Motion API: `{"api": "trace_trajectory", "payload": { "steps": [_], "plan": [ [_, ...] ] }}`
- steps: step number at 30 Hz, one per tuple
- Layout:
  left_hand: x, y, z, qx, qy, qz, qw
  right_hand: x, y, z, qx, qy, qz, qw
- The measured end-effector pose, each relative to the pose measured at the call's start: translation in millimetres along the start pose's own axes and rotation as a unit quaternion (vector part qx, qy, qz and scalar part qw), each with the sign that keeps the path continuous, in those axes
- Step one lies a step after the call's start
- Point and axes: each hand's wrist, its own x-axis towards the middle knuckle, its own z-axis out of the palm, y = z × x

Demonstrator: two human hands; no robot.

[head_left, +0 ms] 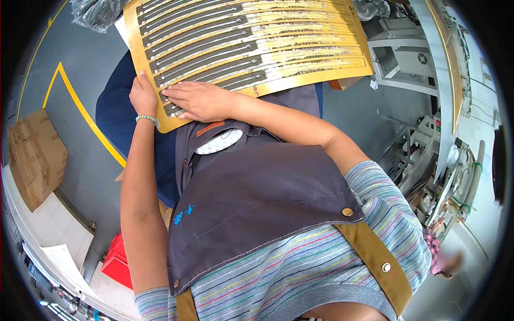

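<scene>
A large golden-yellow sheet [305,79] lies across my lap, with rows of dark strips [198,48] on its left part and whitish, silvery rows towards the right. My left hand [143,98] grips the sheet's left edge, thumb on top and the other fingers partly hidden beneath. Resting on the lower left strips is my right hand [201,100], palm down with its fingers stretched out towards the left edge. Just below it, a white rounded thing [220,141] shows in the pocket of my dark apron [257,187].
A cardboard box [37,155] stands at the left beside a pale table [59,219]. Below that is a red bin [118,262]. A grey plastic bag [96,13] is at the upper left. Metal machine frames [407,59] line the right, where another person [435,249] shows.
</scene>
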Motion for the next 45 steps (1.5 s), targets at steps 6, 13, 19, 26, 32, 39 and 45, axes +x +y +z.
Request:
{"api": "trace_trajectory", "payload": {
  "steps": [6,13,19,26,32,39,45],
  "plan": [
    [-7.4,-44.6,-25.2,-0.062,-0.003,-0.055,0.997,-74.9,8.7,-73.1,0.027,-0.042,0.073,0.996],
    [-59.9,-19.4,-47.5,-0.196,-0.036,-0.046,0.979,-137.6,13.5,-99.2,-0.060,-0.077,0.108,0.989],
    [-90.4,-2.8,-42.6,-0.352,-0.082,-0.135,0.923,-84.1,5.1,-61.6,0.025,-0.084,0.111,0.990],
    [-109.7,-12.6,-35.5,-0.271,-0.018,-0.047,0.961,-31.3,-9.3,-16.6,0.025,-0.046,-0.075,0.996],
    [-132.9,22.2,-55.7,0.074,0.025,0.214,0.974,-77.5,12.3,-59.9,0.026,-0.073,0.049,0.996],
    [-133.0,32.3,-50.0,0.118,0.035,0.233,0.965,-108.0,26.4,-69.0,-0.057,-0.055,0.003,0.997],
    [-137.1,52.4,-43.3,0.136,-0.163,0.395,0.894,-69.6,20.4,-37.7,-0.046,-0.026,-0.039,0.998]
  ]
}}
